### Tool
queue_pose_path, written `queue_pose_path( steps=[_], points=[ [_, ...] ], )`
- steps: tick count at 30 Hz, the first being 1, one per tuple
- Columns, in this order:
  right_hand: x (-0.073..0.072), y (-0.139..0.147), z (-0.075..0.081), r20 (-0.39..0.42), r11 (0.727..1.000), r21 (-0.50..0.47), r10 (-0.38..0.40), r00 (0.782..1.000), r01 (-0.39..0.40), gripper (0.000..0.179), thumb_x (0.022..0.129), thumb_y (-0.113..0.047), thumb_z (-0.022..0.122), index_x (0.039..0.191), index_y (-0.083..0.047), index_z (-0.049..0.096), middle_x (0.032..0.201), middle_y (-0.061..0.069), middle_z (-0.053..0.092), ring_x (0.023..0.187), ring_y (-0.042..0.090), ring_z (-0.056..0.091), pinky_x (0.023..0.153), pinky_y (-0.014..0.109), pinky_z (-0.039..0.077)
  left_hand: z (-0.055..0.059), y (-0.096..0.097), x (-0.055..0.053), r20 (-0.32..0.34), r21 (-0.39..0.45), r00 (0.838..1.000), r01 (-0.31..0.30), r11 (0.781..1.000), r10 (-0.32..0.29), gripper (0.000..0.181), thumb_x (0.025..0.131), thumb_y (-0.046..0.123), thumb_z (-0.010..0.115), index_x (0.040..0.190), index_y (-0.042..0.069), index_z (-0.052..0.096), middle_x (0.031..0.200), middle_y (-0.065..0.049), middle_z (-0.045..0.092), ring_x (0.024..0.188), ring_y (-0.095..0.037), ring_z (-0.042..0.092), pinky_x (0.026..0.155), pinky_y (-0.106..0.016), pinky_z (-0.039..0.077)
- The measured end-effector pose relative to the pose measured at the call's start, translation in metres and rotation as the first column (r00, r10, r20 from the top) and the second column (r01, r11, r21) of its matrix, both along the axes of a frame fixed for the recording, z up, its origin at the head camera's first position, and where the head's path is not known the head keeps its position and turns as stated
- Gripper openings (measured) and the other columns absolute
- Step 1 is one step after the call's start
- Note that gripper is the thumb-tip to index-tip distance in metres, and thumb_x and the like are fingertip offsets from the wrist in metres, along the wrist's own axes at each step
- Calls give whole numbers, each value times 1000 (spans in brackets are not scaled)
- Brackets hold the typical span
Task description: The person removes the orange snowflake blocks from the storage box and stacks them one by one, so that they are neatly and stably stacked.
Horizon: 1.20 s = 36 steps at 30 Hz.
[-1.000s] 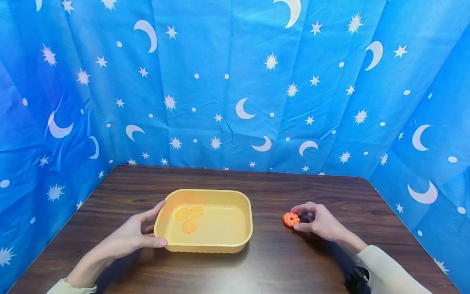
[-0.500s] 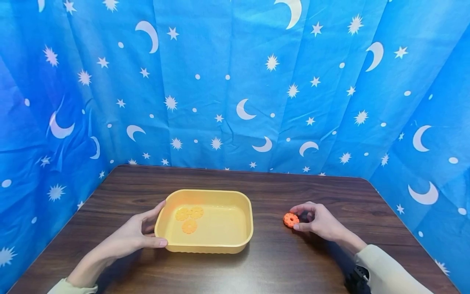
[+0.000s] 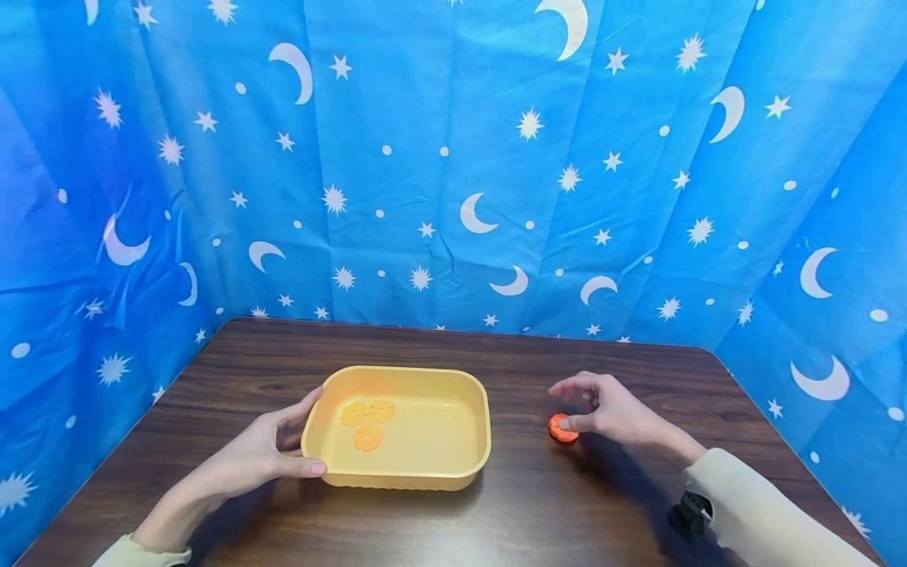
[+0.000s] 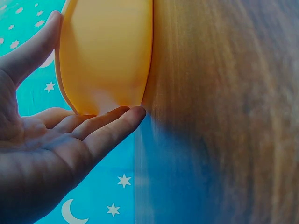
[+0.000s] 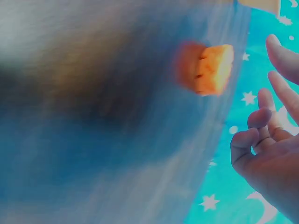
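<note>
A yellow rectangular tub [image 3: 425, 429] stands on the table, with 3 yellow-orange notched plastic discs [image 3: 367, 438] lying at its left side. My left hand [image 3: 258, 453] holds the tub's left end, thumb at the near corner and fingers along the outer wall. The left wrist view shows that hand [image 4: 70, 135] against the tub [image 4: 110, 51]. To the right lies a small stack of orange notched discs [image 3: 562, 430]. My right hand [image 3: 616, 409] is just above it, fingers spread and thumb over the stack. In the right wrist view a gap separates the hand [image 5: 271, 126] from the stack [image 5: 215, 70].
The dark wood-grain table [image 3: 439, 528] reaches back to a blue curtain [image 3: 439, 157] printed with moons and stars. A black strap or device [image 3: 690, 512] sits at the right wrist, by the pale sleeve.
My right fingers have let go of the orange disc stack and lifted up from it, leaving it on the table. The left hand and the tub stay in place.
</note>
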State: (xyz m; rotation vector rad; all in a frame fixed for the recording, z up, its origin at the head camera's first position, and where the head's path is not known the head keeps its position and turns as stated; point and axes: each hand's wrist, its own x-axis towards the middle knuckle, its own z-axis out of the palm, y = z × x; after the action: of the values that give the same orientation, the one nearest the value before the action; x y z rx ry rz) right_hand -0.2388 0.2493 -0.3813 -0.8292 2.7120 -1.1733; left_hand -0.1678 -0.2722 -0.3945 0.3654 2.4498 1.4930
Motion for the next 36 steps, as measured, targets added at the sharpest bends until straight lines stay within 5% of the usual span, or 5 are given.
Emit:
queue_pose_path(
  steps=[10,21,31,36],
  points=[
    [-9,-47,37,-8,994,42,105,994,-105,44,87,-19,89,127,-10,73,119,4,70,78,25,53,64,28,47,-2,-2,-1,-13,4,1000,-1,1000,1,108,85,29,89,168,8,23,169,-25,26,146,-51,40,110,-58,46],
    [-18,-123,56,22,966,110,231,973,-232,43,86,-24,90,125,-15,75,112,2,68,72,21,56,64,31,48,-1,0,0,-8,9,1000,-5,1000,5,109,85,28,90,168,7,22,168,-26,28,144,-51,43,111,-60,44],
    [-35,-190,58,63,874,215,432,899,-435,41,87,-12,87,126,-7,75,100,-3,66,59,14,45,58,23,41,-2,-3,-1,-17,1,1000,-4,1000,4,109,85,29,89,168,7,23,169,-23,27,146,-49,40,112,-59,43],
    [-38,-214,51,134,855,190,463,876,-482,40,86,-6,86,124,-7,76,99,1,68,67,16,48,64,24,41,-2,-1,-1,-4,-5,1000,-13,1000,13,110,85,31,89,168,8,22,170,-23,26,146,-50,40,112,-61,41]
  ],
)
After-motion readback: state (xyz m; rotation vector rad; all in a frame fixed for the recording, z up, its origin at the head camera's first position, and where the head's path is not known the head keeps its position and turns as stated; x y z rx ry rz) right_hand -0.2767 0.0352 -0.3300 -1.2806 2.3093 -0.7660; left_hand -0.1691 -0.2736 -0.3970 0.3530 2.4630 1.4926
